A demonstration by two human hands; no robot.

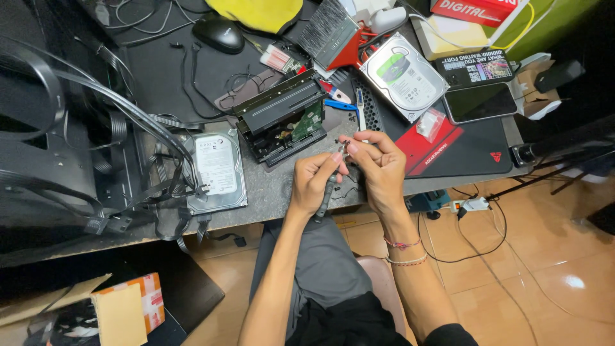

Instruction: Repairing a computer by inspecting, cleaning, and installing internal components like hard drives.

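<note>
head view: left hand point(314, 181) clamped on a dark-handled tool point(325, 198), tip meeting a tiny part point(346, 151) pinched in the right hand point(378, 168), just in front of the black drive cage point(282, 118) at the desk point(275, 186) edge. risk: part slipping, dropping to the floor.

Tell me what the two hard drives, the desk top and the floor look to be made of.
Hard drive by the cables: bare silvery metal casing with a dull sheen and a white paper label. Hard drive at the back: the same look, with a green and white label. Desk top: grey and speckled, probably stone or laminate. Floor: glossy orange tile, judging by reflections and grout lines.
</note>
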